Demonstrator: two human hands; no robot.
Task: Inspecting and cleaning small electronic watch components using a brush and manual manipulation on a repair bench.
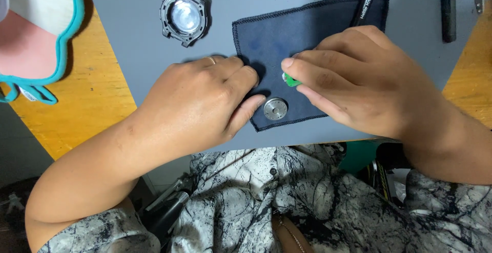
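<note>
Head view | dark stitched-edge cloth on grey surface | round metal disc | left hand curled, thumb beside disc | right hand fingers pinched shut on small green piece

My right hand covers most of the small green piece, so I can't tell its shape. My left hand hides the dark cloth's near-left corner. The black tool runs off the top edge.
</note>
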